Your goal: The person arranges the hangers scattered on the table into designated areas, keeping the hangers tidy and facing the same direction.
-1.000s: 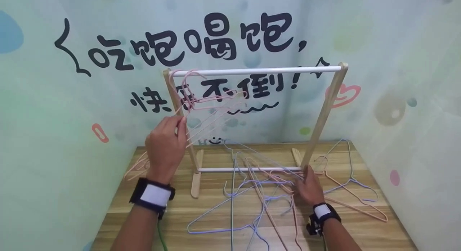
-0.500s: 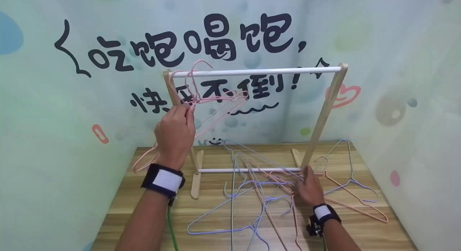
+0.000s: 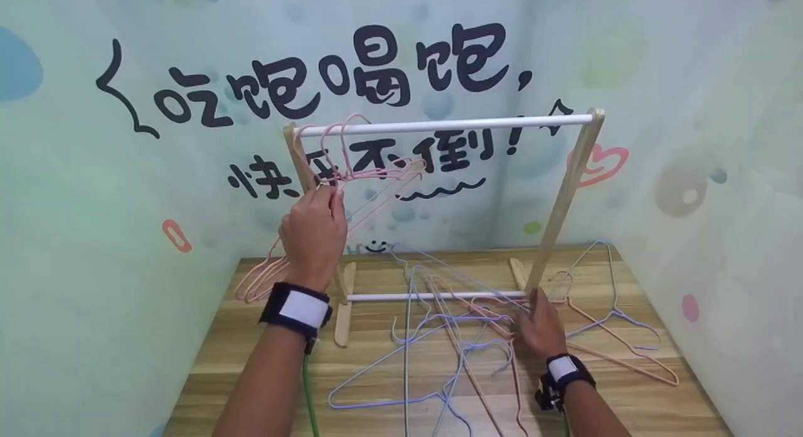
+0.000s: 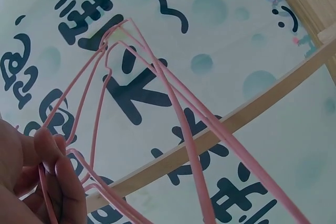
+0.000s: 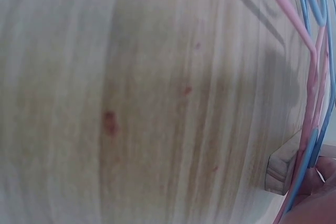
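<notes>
Pink hangers sit in our left hand, up by the white bar of the wooden rack. Our fingers curl tight around the thin wires near their necks. The hooks poke up just above our hand, right at the bar. The long ends hang down below our wrist.

We think these hangers are very light. The wire is thin and stiff, but it can bend and spring. It looks smooth, so it may slip. The wires also catch on each other. The best place to hold them is at the necks, just under the hooks, all in one bunch.

Our right hand rests down on the wooden table, at the foot of the rack. It touches the pile of blue and pink hangers there. We cannot tell if it grips one.

A moment ago our left hand was lower and more to the side. Now it is higher and closer to the bar, and the hooks are at the bar. Our right hand has stayed put.
</notes>
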{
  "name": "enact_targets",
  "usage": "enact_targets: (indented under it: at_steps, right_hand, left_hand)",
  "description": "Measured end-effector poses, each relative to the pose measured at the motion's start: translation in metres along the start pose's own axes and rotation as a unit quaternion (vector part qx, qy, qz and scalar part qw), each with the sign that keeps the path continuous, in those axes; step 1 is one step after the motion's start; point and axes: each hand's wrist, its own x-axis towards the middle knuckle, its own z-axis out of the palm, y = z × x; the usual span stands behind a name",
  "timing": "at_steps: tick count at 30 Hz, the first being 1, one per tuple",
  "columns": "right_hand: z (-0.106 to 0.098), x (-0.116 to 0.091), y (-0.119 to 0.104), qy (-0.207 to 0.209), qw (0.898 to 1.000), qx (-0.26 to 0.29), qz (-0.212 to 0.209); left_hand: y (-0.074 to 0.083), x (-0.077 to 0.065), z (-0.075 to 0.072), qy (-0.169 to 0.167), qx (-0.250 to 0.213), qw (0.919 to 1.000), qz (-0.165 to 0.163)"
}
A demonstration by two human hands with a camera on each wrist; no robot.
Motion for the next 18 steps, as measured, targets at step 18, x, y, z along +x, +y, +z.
enact_targets:
  at_steps: [18]
  right_hand:
    - [0.003,0.0,0.002,0.021,1.0,-0.001,-0.017]
  left_hand:
    - [-0.006,-0.002,0.012,-0.01,0.003,0.9996,-0.028]
